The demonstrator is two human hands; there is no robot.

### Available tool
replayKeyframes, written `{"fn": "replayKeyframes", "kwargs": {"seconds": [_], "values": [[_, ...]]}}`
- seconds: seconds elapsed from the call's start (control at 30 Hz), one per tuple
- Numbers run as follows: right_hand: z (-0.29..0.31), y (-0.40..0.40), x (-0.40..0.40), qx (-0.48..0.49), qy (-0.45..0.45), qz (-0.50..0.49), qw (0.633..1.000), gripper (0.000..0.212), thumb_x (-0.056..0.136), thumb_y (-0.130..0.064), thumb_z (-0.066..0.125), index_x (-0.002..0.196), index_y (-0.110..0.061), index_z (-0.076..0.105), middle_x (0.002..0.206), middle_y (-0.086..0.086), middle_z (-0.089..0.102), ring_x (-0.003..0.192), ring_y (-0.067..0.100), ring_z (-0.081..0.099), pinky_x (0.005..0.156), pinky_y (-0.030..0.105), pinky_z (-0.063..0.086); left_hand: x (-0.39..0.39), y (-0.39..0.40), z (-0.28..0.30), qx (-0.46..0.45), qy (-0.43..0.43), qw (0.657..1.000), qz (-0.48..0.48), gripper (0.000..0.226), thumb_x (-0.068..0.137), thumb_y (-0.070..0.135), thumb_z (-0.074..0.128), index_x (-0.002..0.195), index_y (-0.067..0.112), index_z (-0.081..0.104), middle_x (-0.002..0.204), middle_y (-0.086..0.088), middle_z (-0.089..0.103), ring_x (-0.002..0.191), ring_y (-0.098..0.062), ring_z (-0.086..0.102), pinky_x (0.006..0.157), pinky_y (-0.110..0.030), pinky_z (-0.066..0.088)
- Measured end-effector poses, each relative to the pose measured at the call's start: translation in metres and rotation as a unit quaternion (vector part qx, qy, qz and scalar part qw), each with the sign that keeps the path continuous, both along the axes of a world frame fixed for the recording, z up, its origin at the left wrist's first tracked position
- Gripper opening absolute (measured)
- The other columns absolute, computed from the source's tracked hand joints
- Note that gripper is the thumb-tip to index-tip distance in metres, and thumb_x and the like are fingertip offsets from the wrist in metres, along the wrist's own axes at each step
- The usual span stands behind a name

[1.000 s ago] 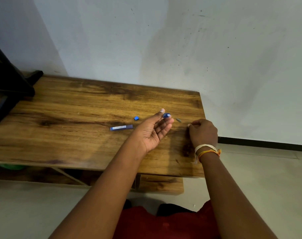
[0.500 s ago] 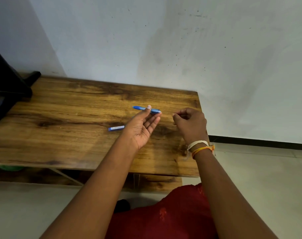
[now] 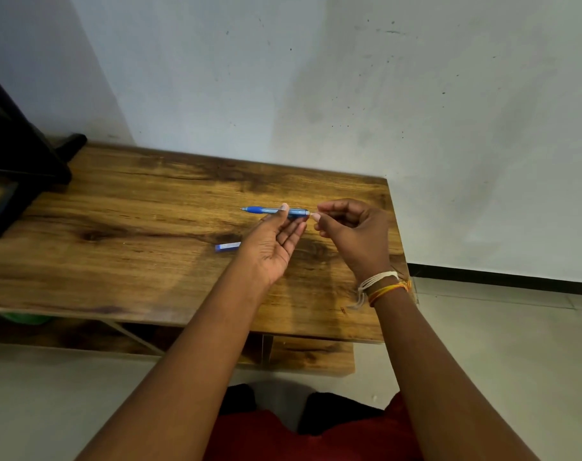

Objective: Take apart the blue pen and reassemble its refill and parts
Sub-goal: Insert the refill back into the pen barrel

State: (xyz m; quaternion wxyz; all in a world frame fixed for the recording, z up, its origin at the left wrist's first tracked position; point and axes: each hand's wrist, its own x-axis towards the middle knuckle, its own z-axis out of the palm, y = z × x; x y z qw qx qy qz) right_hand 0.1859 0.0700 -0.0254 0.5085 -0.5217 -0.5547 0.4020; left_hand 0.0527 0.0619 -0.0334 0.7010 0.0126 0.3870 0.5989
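Observation:
My left hand [image 3: 276, 242] holds the front half of the blue pen [image 3: 273, 210] level above the wooden table [image 3: 133, 227], thumb on top, tip pointing left. My right hand [image 3: 353, 231] is curled just right of the pen's open end, thumb and forefinger pinched on a small pale piece [image 3: 314, 215] that touches or nearly touches that end; I cannot tell what the piece is. The other blue barrel piece [image 3: 228, 246] lies on the table, left of my left wrist.
A black stand [image 3: 20, 168] occupies the table's far left corner. The wall runs right behind the table. The table's right edge is close to my right wrist. A lower shelf [image 3: 309, 356] sits under the tabletop.
My left hand lifted the pen piece and turned it level. My right hand rose from the table's right side and moved left until its pinched fingers reached the pen's right end.

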Motion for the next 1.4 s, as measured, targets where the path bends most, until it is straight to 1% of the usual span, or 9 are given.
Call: {"fn": "replayKeyframes", "kwargs": {"seconds": [0.3,0.47,0.7,1.0,1.13,1.2,1.27,1.33,1.4], "values": [[-0.002,0.002,0.001,0.009,-0.005,-0.012,1.0,0.012,0.077,-0.007,0.077,0.086,-0.014,0.073,0.08,0.006,0.074,0.072,0.017,0.073,0.064,0.026,0.058,0.002,0.001,0.001,0.002,0.0,1.0,-0.008,0.018,0.087,0.005,0.062,0.102,-0.004,0.059,0.075,-0.015,0.074,0.07,-0.017,0.073,0.066,-0.025,0.06],[-0.001,0.002,0.0,0.016,-0.02,-0.027,0.999,0.011,0.077,-0.009,0.077,0.087,-0.01,0.074,0.082,0.006,0.075,0.076,0.019,0.073,0.07,0.032,0.06,0.001,0.001,0.003,0.013,0.015,1.0,-0.019,0.009,0.088,0.004,0.061,0.095,0.0,0.06,0.086,-0.017,0.071,0.074,-0.018,0.073,0.07,-0.025,0.06],[0.0,0.0,-0.003,0.022,-0.041,-0.037,0.998,0.009,0.076,-0.007,0.077,0.084,-0.01,0.075,0.081,0.005,0.075,0.075,0.016,0.073,0.069,0.03,0.06,0.001,0.002,0.004,0.021,0.026,0.999,-0.028,0.005,0.089,0.003,0.059,0.093,0.001,0.059,0.073,-0.015,0.074,0.071,-0.018,0.073,0.071,-0.026,0.06],[0.001,-0.001,-0.001,-0.001,-0.034,-0.026,0.999,0.009,0.076,-0.005,0.076,0.083,-0.008,0.075,0.08,0.006,0.074,0.071,0.013,0.072,0.062,0.019,0.054,0.003,0.002,-0.001,0.014,0.042,0.999,-0.025,0.016,0.089,0.004,0.059,0.104,-0.002,0.058,0.093,-0.02,0.07,0.076,-0.019,0.073,0.068,-0.026,0.06],[0.0,0.002,0.01,-0.014,-0.075,0.011,0.997,0.017,0.076,-0.013,0.078,0.092,-0.01,0.074,0.086,0.005,0.075,0.077,0.016,0.073,0.065,0.026,0.058,0.003,0.0,0.001,0.004,0.052,0.998,-0.026,0.012,0.088,0.004,0.06,0.1,0.001,0.059,0.094,-0.019,0.07,0.078,-0.019,0.073,0.069,-0.027,0.06],[-0.004,0.004,0.017,-0.028,-0.11,-0.028,0.993,0.017,0.077,-0.02,0.077,0.093,-0.013,0.074,0.086,0.003,0.075,0.08,0.016,0.072,0.071,0.031,0.059,0.002,0.0,0.001,-0.004,0.042,0.999,-0.024,0.013,0.088,0.004,0.059,0.101,-0.001,0.058,0.098,-0.02,0.069,0.086,-0.021,0.071,0.071,-0.028,0.06],[-0.01,0.006,0.026,-0.04,-0.166,-0.108,0.979,0.011,0.082,-0.022,0.072,0.09,-0.014,0.074,0.084,0.0,0.073,0.081,0.016,0.07,0.079,0.035,0.058,0.0,0.001,0.002,-0.011,0.028,0.999,-0.017,0.011,0.089,0.004,0.058,0.099,-0.002,0.058,0.099,-0.021,0.067,0.094,-0.021,0.068,0.073,-0.029,0.059],[-0.014,0.007,0.034,-0.063,-0.207,-0.174,0.961,0.01,0.084,-0.016,0.068,0.091,-0.015,0.074,0.085,0.0,0.072,0.082,0.015,0.067,0.085,0.035,0.057,-0.001,0.001,0.002,-0.016,0.024,1.0,-0.012,0.008,0.09,0.005,0.058,0.095,-0.001,0.058,0.096,-0.019,0.067,0.093,-0.02,0.067,0.076,-0.028,0.057],[-0.019,0.007,0.038,-0.092,-0.228,-0.184,0.952,0.016,0.084,-0.01,0.063,0.095,-0.015,0.074,0.092,0.002,0.073,0.087,0.016,0.067,0.086,0.032,0.055,-0.001,0.002,0.001,-0.022,0.029,0.999,-0.008,0.011,0.089,0.006,0.059,0.097,-0.002,0.058,0.097,-0.019,0.067,0.089,-0.021,0.069,0.078,-0.029,0.059]]}}
